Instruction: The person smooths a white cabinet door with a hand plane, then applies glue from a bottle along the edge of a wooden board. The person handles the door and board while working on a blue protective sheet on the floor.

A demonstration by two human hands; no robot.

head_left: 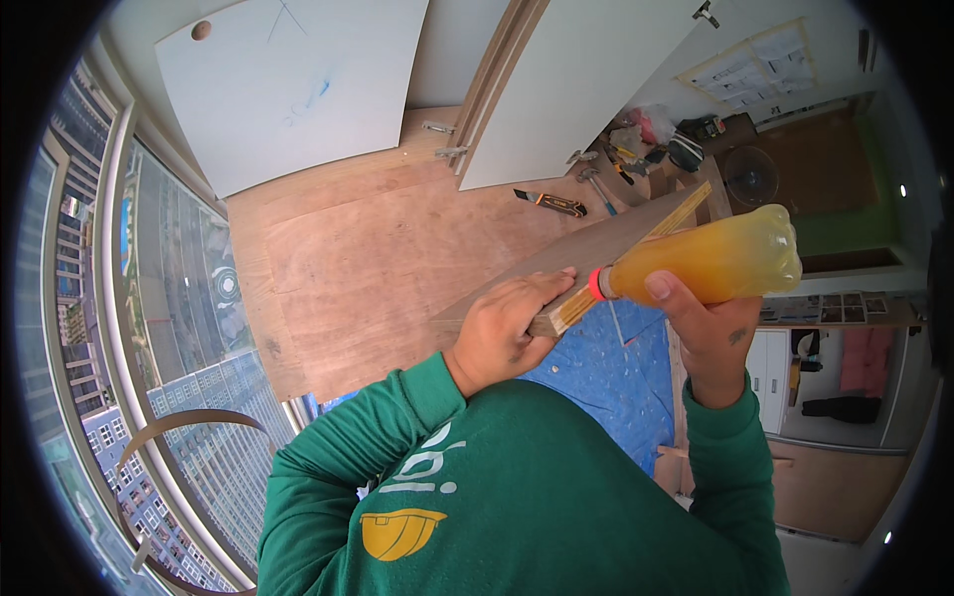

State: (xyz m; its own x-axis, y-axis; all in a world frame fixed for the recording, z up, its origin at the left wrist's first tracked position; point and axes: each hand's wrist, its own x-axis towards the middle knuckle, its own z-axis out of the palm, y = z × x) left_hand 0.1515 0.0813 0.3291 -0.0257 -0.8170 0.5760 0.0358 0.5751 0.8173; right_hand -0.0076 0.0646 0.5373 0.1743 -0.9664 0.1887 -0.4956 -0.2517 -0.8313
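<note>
My right hand [711,338] is wrapped round a clear plastic bottle [711,256] of yellow-amber liquid that looks like glue. The bottle is tipped on its side, and its red-ringed neck [597,284] points left, at the long edge of a brown board [616,233]. Yellow shows along that edge, beside the neck; whether the tip touches the wood, I cannot tell. My left hand [507,328] grips the near end of the board, fingers over its face and thumb side toward me. The board is tilted above the wooden worktop [348,258].
Beyond the board lie a utility knife [550,203] and a hammer [597,189]. A white hinged door panel [566,89] and a white board [288,89] stand at the back. Windows [189,288] run along the left. Blue sheeting [616,372] lies below; a fan [750,176] stands right.
</note>
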